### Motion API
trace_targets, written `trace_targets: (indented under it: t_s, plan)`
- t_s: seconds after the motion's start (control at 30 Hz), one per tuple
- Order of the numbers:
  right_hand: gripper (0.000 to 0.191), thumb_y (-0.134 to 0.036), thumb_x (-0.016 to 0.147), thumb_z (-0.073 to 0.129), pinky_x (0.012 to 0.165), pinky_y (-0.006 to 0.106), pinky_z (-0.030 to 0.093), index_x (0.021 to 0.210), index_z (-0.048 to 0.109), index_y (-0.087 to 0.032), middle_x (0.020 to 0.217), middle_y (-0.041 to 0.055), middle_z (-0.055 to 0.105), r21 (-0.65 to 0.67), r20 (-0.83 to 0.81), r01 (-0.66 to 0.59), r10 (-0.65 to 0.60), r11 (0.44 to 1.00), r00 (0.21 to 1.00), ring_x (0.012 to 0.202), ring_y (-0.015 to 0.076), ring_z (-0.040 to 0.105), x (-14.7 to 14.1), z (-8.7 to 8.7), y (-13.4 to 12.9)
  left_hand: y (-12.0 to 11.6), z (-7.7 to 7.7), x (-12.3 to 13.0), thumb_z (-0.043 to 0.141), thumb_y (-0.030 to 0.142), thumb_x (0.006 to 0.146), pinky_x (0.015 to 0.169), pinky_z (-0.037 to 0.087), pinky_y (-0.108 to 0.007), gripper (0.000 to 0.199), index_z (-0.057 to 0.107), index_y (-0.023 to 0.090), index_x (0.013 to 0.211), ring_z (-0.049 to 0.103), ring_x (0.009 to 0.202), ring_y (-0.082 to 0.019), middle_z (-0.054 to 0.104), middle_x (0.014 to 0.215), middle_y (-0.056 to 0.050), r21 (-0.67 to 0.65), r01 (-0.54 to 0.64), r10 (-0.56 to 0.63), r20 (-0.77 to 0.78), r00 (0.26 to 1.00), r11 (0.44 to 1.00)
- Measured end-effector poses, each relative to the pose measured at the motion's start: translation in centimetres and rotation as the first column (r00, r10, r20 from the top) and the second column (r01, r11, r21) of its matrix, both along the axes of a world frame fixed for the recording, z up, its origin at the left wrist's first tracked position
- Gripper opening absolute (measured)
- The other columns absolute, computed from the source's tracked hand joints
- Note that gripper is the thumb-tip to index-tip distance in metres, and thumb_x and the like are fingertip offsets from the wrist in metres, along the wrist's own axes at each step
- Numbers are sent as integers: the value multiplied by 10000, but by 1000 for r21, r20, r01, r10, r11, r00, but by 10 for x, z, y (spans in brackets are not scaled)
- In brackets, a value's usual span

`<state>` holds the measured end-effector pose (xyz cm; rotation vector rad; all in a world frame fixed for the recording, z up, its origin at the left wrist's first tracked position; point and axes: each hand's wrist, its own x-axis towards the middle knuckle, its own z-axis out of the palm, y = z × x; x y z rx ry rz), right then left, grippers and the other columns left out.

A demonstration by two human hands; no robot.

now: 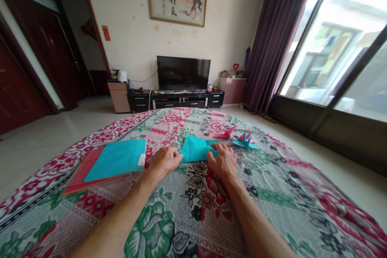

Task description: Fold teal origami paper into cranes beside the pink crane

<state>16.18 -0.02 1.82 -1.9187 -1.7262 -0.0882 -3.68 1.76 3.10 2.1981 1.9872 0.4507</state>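
Observation:
A creased sheet of blue origami paper (195, 150), folded with a raised flap at its left, lies on the patterned cloth between my hands. My left hand (165, 159) has its fingers closed at the paper's left corner. At the right end, my right hand (223, 161) curls thumb and fingers round the paper and covers part of that edge. Just beyond my right hand sit folded paper cranes, a blue one (245, 141) and a pink one (227, 132), with more pink paper behind the blue one.
To the left lies a stack of blue paper (121, 157) over red sheets (80, 169) in clear wrapping. A floral tablecloth (193, 217) covers the round table. Across the room stand a television (184, 73) on a low black cabinet (142, 100), and a curtained window at right.

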Motion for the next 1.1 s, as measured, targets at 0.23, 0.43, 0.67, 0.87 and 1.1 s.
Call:
trace_targets:
  t_s: [0.23,0.43,0.67,0.87,1.1]
  plan:
    - [664,-91,647,444,1016,499,68,1276,449,-303,1315,6,473,-63,172,-375,380,925,909,1302,262,167,-17,-2,-5,5,-2,-3,415,333,831,676,431,-253,338,673,182,672,619,727,-181,670,700,-67,107,72,-77,46,996,992]
    - [561,-71,676,435,1002,513,66,1163,557,-321,1059,37,579,-74,143,-429,435,900,889,1133,238,360,-20,-1,-6,14,-23,-6,396,29,745,986,370,-242,449,604,191,1109,509,1122,-147,555,1220,-54,293,370,-411,90,907,881]
    - [293,-96,731,478,1011,445,101,861,665,-281,970,22,588,67,121,-464,455,883,882,1052,208,412,-19,-3,-3,11,-11,0,436,240,844,984,369,-295,393,519,169,1222,526,1131,-206,591,1204,-97,151,-22,-44,421,906,988]
    - [183,-137,760,531,992,442,149,729,666,-257,948,29,600,213,118,-517,503,829,856,1022,218,432,-20,-5,1,17,-13,-9,645,280,680,959,381,-329,640,468,156,1282,476,1179,-269,494,1323,-107,117,-230,36,822,569,966]
    - [332,-55,737,475,1003,457,138,859,675,-290,987,11,624,186,82,-547,542,816,836,1032,209,457,-17,-11,0,27,-26,-20,652,188,624,959,376,-312,560,577,224,1177,515,1125,-232,573,1241,-38,188,-252,-74,913,401,949]
